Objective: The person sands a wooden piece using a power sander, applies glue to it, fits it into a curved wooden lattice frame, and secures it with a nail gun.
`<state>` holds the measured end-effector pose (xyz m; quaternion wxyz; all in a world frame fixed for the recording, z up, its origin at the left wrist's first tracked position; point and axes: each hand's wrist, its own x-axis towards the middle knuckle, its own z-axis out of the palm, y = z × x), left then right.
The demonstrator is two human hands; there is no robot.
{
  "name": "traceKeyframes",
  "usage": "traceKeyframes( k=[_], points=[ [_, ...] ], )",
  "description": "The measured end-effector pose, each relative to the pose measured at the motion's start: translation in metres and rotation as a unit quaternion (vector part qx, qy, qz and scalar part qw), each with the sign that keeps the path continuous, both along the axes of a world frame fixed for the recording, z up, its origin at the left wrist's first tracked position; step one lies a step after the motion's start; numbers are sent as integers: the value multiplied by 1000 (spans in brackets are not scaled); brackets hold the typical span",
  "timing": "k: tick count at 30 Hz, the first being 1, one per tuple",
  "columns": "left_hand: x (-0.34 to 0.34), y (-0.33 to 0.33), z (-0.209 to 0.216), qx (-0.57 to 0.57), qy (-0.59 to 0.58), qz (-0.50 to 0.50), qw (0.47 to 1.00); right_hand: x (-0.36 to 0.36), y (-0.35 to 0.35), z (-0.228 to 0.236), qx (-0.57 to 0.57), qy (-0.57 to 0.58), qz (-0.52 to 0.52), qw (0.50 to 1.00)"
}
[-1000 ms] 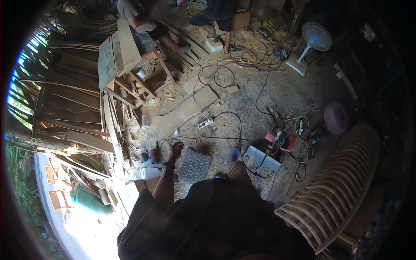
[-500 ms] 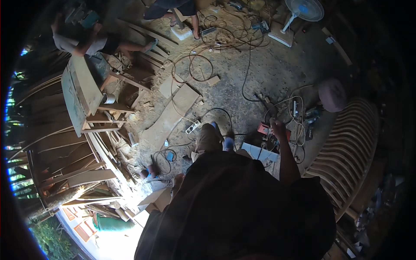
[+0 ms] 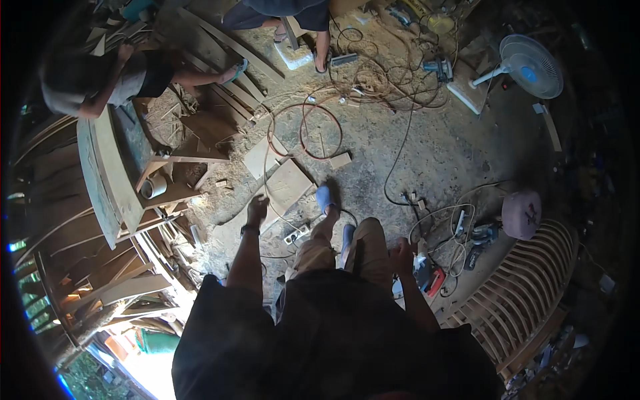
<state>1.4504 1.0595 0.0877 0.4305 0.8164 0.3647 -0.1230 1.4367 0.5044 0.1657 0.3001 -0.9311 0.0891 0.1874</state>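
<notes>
My left hand point(image 3: 257, 210) hangs over a flat tan board point(image 3: 288, 183) on the floor, apart from it. Its fingers are loosely bent and a little apart, and I see nothing in them. My right hand point(image 3: 401, 256) is low beside my right knee, with its fingers loosely curled and no object visible in them. Just right of that hand, a red tool point(image 3: 435, 283) rests on the floor, partly hidden by my forearm. One blue shoe point(image 3: 325, 199) is set ahead of the other point(image 3: 349, 237).
A white power strip point(image 3: 297, 235) and looping cables lie around my feet. A slatted curved wooden frame point(image 3: 527, 287) and purple stool point(image 3: 521, 215) stand right. A fan point(image 3: 530, 67) stands far right. Two people work at the back, one near curved panels point(image 3: 110, 173) at left.
My right hand has left the red tool and come back beside my knee. My left arm has come into view over the board. My feet have shifted, and the whole view has turned.
</notes>
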Motion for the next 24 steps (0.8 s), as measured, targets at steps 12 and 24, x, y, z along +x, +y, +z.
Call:
traceKeyframes(
  k=[12,24],
  points=[
    [307,-2,-343,98,113,-149,977,91,61,-69,17,101,-51,993],
    [380,-47,-484,-237,-56,-10,970,31,-91,-152,-124,240,-170,948]
  ],
)
